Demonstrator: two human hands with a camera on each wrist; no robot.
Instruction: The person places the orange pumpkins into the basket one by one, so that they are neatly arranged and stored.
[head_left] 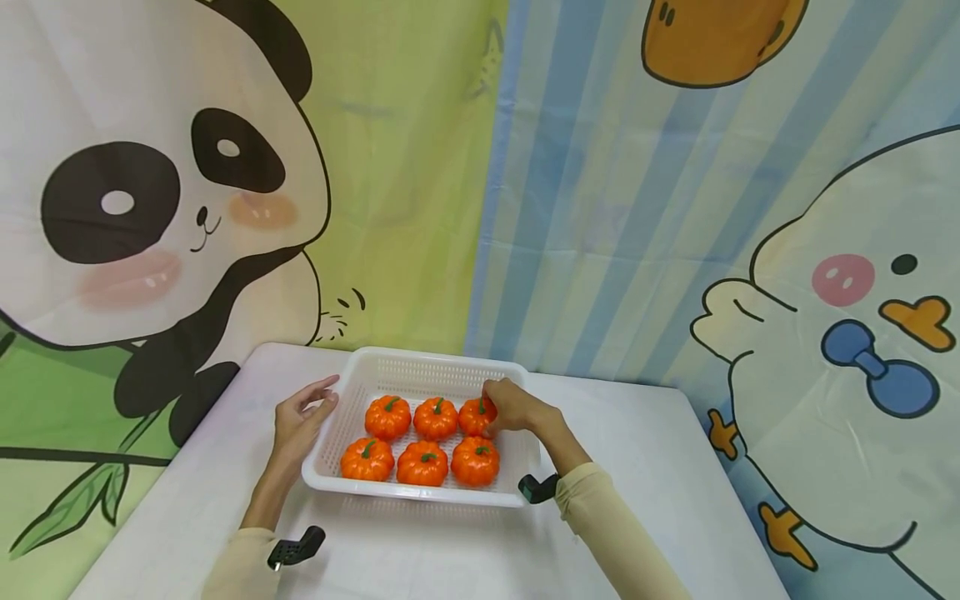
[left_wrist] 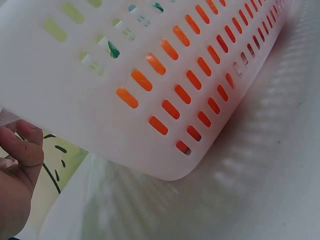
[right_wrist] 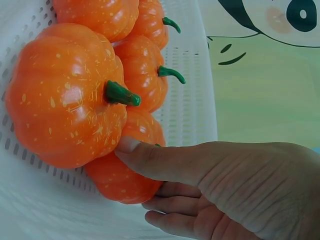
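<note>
A white perforated plastic basket [head_left: 412, 492] holds several orange toy pumpkins with green stems, set in two rows of three. My right hand [head_left: 517, 407] reaches into it and grips the back right pumpkin [head_left: 472, 422]. In the right wrist view, the thumb of that hand [right_wrist: 240, 185] lies on the near side of this pumpkin [right_wrist: 125, 185], the fingers around its underside. A front-row pumpkin [right_wrist: 65, 95] partly covers it. Beside the basket's left rim is my left hand [head_left: 296, 423], fingers loosely bent. Whether it touches the rim is unclear.
The basket stands on a white-covered table [head_left: 622, 475]. Behind it hang a panda-print cloth [head_left: 405, 208] and a blue striped cloth with a chick [head_left: 840, 433]. Black wrist cameras [head_left: 297, 547] sit on both sleeves, the right one close to the basket's front right corner.
</note>
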